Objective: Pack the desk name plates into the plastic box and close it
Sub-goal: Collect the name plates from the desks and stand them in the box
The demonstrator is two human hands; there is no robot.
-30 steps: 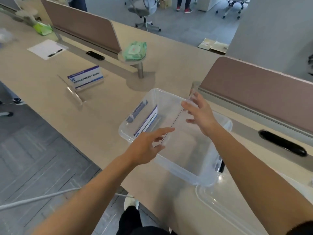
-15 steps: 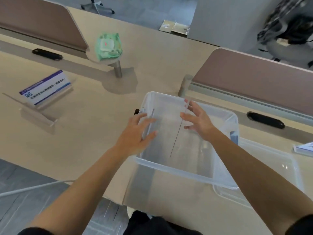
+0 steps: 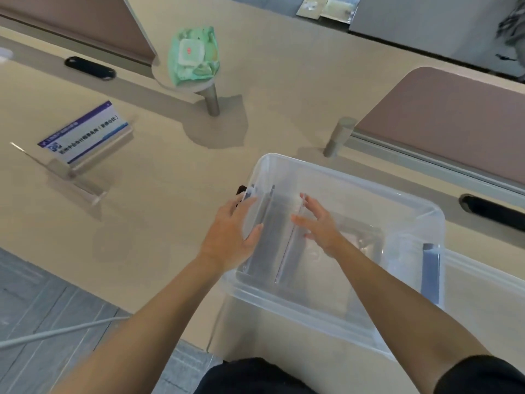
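Both hands reach into the clear plastic box [image 3: 355, 177]. The right hand [image 3: 318, 226], fingers spread, steadies a clear name plate [image 3: 288, 240] standing on edge, its long side running near to far. The left hand [image 3: 230, 237], open, presses the box's left wall.

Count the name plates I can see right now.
3, maybe more. Two clear name plates stand on edge inside the plastic box: one by the left hand, one by the right hand. A printed one sits on the desk.

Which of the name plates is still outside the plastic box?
The name plate with the blue and white card, standing on the desk left of the plastic box. The others stand upright inside the box, between the hands.
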